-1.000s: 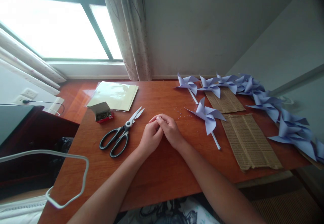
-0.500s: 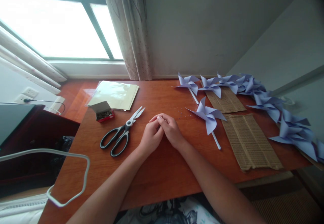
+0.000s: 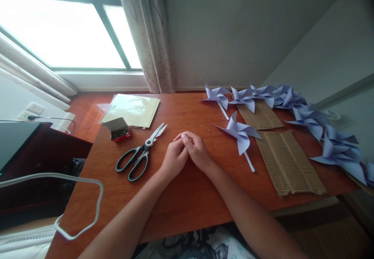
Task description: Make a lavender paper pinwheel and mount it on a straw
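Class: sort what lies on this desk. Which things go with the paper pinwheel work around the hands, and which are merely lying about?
With the work:
nearest pinwheel
row of pinwheels
scissors
box of pins
paper sheets
cardboard pieces

Lying about:
white cable
curtain

Left hand and right hand rest clasped, holding nothing visible.

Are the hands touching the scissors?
Apart. The head view shows bare table between the scissors and the left hand, which is clasped with the right hand.
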The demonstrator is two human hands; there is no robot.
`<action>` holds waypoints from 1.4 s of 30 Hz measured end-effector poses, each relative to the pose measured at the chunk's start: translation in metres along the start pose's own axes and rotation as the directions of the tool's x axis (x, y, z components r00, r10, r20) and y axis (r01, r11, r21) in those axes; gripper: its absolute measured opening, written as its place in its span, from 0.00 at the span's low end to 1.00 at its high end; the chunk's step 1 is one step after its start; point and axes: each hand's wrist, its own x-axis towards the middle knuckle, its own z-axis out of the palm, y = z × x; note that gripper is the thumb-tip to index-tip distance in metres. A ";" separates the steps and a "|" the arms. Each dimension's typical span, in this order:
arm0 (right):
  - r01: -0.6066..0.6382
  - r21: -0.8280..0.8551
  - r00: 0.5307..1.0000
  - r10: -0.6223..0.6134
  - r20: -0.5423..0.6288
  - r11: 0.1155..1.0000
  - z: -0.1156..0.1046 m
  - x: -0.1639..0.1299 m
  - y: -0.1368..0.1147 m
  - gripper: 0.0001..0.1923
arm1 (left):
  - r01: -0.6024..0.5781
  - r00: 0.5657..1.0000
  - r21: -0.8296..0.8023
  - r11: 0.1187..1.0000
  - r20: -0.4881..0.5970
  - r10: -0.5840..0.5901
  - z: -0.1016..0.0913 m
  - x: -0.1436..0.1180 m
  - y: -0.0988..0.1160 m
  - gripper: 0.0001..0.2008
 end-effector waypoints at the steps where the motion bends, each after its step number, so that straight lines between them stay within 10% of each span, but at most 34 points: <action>1: 0.033 -0.073 0.999 -0.033 -0.003 0.997 -0.002 0.000 0.000 0.15 | -0.002 1.000 0.010 1.000 0.010 0.002 0.000 0.000 0.001 0.11; 5: 0.175 -0.479 0.967 -0.242 -0.082 0.860 -0.027 -0.006 -0.006 0.09 | -0.018 0.999 0.098 0.995 0.052 0.013 0.001 -0.003 0.003 0.14; 9: 0.010 -0.827 0.888 -0.385 -0.251 0.562 -0.076 -0.024 -0.010 0.11 | -0.031 0.995 0.181 0.983 0.096 0.014 0.003 -0.005 0.006 0.15; 15: -0.247 -0.960 0.932 -0.239 -0.273 0.134 -0.134 -0.045 -0.001 0.18 | -0.027 0.993 0.216 0.976 0.117 0.002 0.004 -0.003 0.008 0.15; 20: -0.295 -0.955 0.942 -0.156 -0.296 0.030 -0.143 -0.040 0.008 0.13 | -0.033 0.991 0.217 0.975 0.131 0.005 0.007 -0.004 0.009 0.15; 26: -0.329 -0.942 0.923 -0.190 -0.335 0.064 -0.151 -0.039 0.008 0.10 | -0.037 0.986 0.175 0.984 0.167 0.007 0.013 -0.007 0.012 0.14; 42: -0.125 -0.750 0.816 -0.362 -0.450 0.650 -0.136 -0.065 -0.017 0.08 | 0.017 0.978 -0.074 0.997 0.210 -0.001 0.116 0.024 0.025 0.08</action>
